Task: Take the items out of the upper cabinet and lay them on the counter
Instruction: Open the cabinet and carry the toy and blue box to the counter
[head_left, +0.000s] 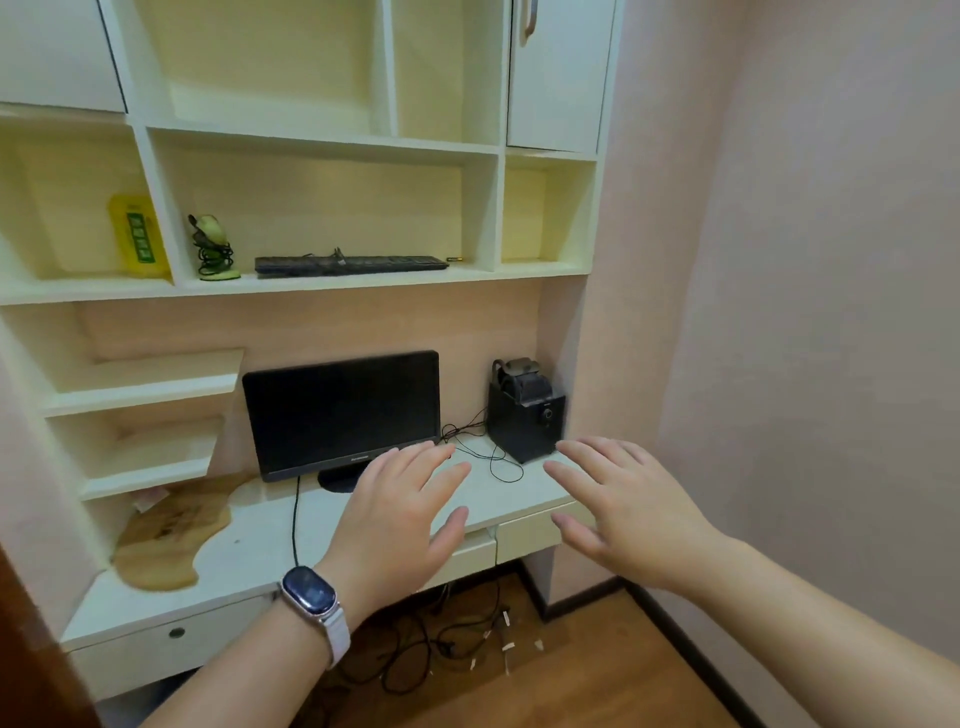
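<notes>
Both hands hang spread and empty over the counter (260, 540), left hand (402, 512), right hand (621, 512); the keyboard (350, 264) lies on the shelf above; better lift it level with 2 hands, minding its cord.
</notes>
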